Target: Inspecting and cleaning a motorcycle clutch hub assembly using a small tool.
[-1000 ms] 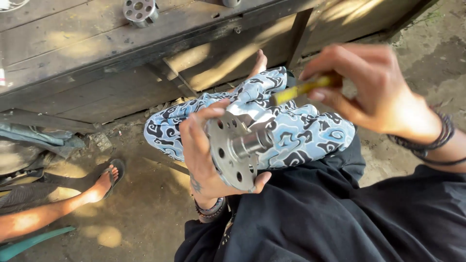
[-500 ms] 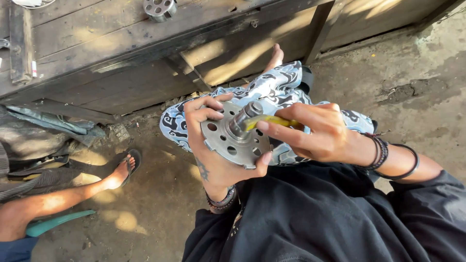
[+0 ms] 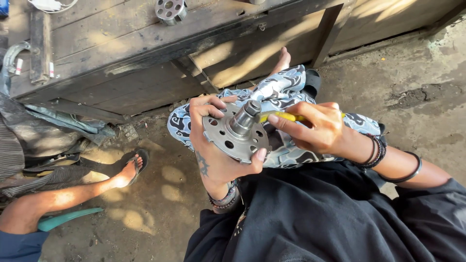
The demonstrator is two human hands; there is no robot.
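My left hand (image 3: 213, 155) grips a round grey metal hub (image 3: 235, 133) by its holed flange, with the raised centre boss pointing up and away from me. My right hand (image 3: 318, 128) pinches a thin yellow-handled tool (image 3: 279, 117) whose tip rests against the boss. Both hands are held over my knee, which is covered in blue and white patterned cloth (image 3: 279, 94). Bracelets sit on both wrists.
A dark wooden workbench (image 3: 121, 53) stands in front of me with a second metal hub (image 3: 170, 9) on top. Another person's bare leg and sandalled foot (image 3: 131, 167) stretch in from the left on the dirt ground. Grey fabric (image 3: 43, 140) lies at left.
My right hand came down from the upper right with the yellow tool and brought its tip to the hub's boss. The hub is now tilted more face-up.
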